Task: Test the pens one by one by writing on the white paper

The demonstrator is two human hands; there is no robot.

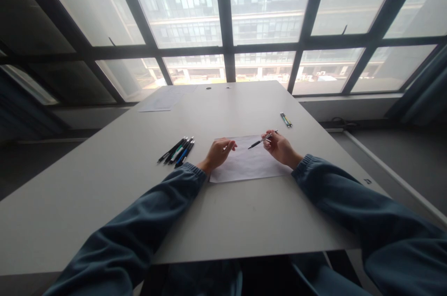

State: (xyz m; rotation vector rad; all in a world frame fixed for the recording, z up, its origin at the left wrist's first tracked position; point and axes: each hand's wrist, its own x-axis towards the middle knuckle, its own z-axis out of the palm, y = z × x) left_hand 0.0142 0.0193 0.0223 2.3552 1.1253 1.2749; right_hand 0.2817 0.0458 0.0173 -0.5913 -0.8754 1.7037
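A pen point(256, 143) with a dark grip is held in my right hand point(279, 148), its tip pointing left and down over a sheet of white paper point(251, 165). Whether the tip touches the sheet I cannot tell. My left hand point(219, 152) rests at the sheet's left side, fingers loosely bent, the thumb apart, and no object visible in it. Left of that hand lies a loose pile of several pens point(177, 151), mostly black with some green, white and blue parts.
The white table point(115, 165) reaches toward large windows point(265, 2). A few slim pens point(286, 120) lie beyond my right hand. More white paper point(160, 100) lies at the far left. Two small dark spots mark the far end. A curtain point(424, 86) hangs at the right.
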